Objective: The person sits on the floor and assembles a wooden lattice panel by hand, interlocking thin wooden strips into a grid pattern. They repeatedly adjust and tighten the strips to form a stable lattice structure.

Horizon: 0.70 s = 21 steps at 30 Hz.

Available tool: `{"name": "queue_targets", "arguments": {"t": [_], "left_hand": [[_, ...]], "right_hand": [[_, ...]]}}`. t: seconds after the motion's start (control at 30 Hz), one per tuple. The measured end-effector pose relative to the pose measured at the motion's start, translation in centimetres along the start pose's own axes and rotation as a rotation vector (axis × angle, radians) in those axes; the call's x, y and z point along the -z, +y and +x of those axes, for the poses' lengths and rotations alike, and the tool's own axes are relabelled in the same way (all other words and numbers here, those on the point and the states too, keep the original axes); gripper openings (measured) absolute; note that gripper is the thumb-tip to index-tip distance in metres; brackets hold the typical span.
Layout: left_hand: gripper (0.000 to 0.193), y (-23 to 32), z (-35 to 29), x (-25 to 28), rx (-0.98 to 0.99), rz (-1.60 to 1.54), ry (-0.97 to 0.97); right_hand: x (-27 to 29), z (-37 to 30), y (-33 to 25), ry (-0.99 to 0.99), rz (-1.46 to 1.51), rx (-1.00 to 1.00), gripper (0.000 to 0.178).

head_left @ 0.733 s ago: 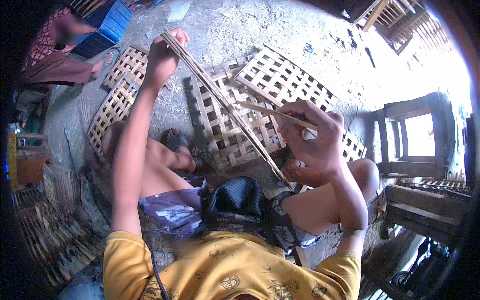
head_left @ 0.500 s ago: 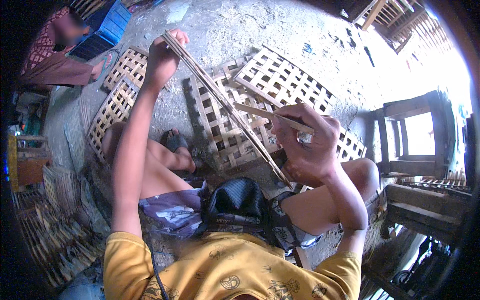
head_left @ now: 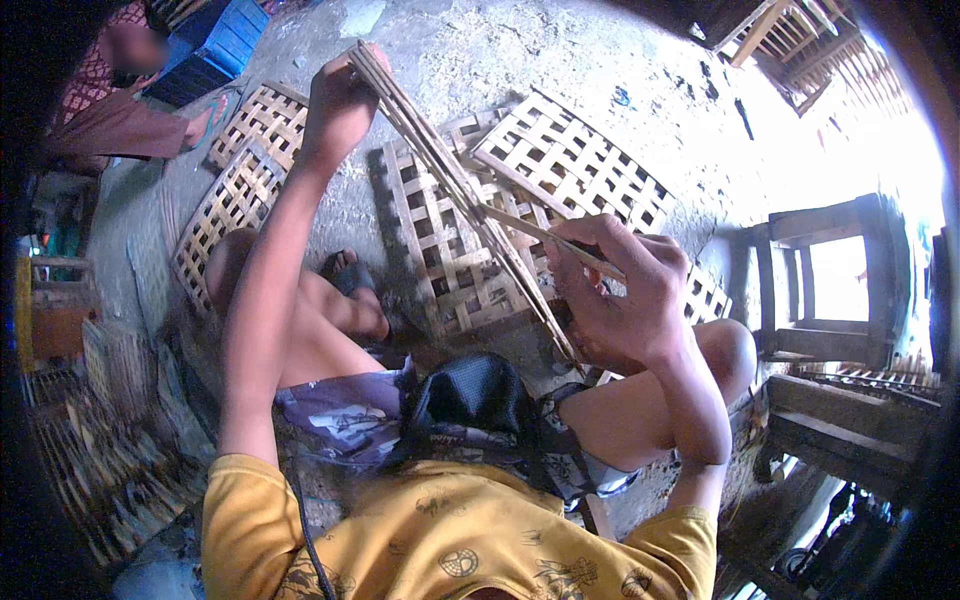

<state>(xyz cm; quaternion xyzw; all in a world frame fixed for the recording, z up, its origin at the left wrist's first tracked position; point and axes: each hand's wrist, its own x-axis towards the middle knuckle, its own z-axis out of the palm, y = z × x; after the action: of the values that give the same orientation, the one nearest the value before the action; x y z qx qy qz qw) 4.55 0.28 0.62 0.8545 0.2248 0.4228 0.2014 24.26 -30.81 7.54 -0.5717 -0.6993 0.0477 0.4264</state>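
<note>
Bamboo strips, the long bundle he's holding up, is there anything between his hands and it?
Nothing visible. The left hand grips the top end of the bamboo strips directly, and the right hand closes on their lower part, pinching a thin loose strip. The woven lattice panels lie behind on the floor.

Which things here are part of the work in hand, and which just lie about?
In hand:
left hand gripping bundle of bamboo strips
right hand with thin strip
woven lattice panel beneath

Lying about:
lattice panels at left
blue crate
wooden stool
black bag
</note>
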Motion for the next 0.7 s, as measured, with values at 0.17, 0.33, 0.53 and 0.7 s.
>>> {"name": "queue_targets", "arguments": {"t": [0.17, 0.33, 0.53, 0.7], "left_hand": [[0.021, 2.7, -0.2, -0.5, -0.081, 0.01, 0.054], [0.021, 1.5, -0.4, -0.4, -0.117, 0.085, 0.075], [0.025, 1.4, -0.5, -0.3, -0.092, -0.011, 0.056], [0.03, 0.9, -1.0, 0.0, -0.036, -0.027, 0.077]], "right_hand": [[0.9, 0.3, -1.5, -0.055, -0.06, -0.001, 0.014], [0.2, 0.3, -1.7, -0.065, -0.091, -0.027, 0.014], [0.1, 1.0, -1.6, -0.092, 0.018, -0.142, 0.01], [-0.1, 1.2, -1.3, -0.157, -0.01, -0.178, 0.015]]}}
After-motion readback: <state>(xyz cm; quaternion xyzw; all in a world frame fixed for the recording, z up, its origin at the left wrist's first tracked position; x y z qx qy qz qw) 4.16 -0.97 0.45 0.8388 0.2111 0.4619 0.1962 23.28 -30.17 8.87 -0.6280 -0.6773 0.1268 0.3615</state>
